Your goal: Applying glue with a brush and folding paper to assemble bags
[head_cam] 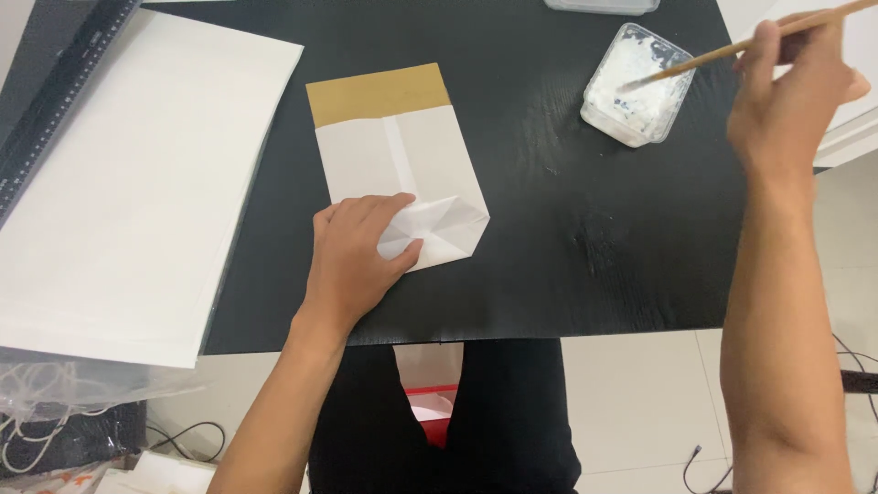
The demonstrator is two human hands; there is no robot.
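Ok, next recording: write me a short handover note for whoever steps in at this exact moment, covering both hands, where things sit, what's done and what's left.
Left hand: pressing flat on the folded bottom end of the white paper bag, which lies on the black table.
Right hand: fingers closed on a thin wooden brush, its tip dipped in the clear tub of white paste.
Nearby: a stack of white sheets at left, with a black ruler along its edge.
Done: bag body folded, bottom flaps creased into shape, brown strip showing at the far end.
Left: no paste visible on the bottom flaps yet; they look unglued and not sealed down.
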